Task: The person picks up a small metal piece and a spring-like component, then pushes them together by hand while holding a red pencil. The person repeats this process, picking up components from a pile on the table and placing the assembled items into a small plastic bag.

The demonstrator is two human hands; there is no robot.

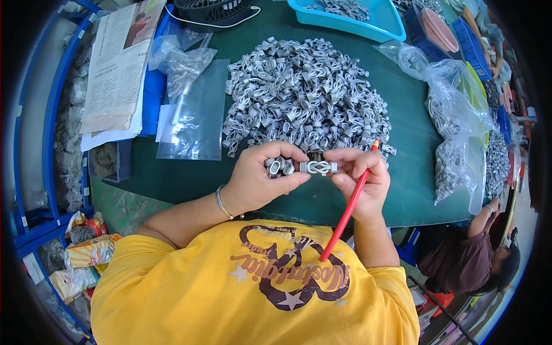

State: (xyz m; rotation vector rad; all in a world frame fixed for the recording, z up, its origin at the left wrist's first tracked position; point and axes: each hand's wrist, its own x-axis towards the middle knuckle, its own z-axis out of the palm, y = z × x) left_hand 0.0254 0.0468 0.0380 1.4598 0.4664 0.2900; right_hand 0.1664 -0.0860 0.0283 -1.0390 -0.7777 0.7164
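Between my two hands, just in front of a big heap of silver metal pieces [305, 92], is a silver knot-shaped metal fitting [318, 167] with ribbed ends. My left hand [261, 178] pinches its left end with thumb and forefinger, and several more loose silver metal pieces [278, 167] sit in the same palm. At the fitting's right end are the fingertips of my right hand [368, 181]. That hand also holds a red pencil [349, 213], slanting down toward my yellow shirt, its tip pointing up past the fingers.
The green table [414, 144] bears a clear flat plastic bag [195, 115] at left beside newspapers [118, 69] on a blue bin. A turquoise basket [368, 26] and a dark fan [215, 11] stand at the far edge. Filled plastic bags [457, 126] lie right; a person [466, 259] works beyond.
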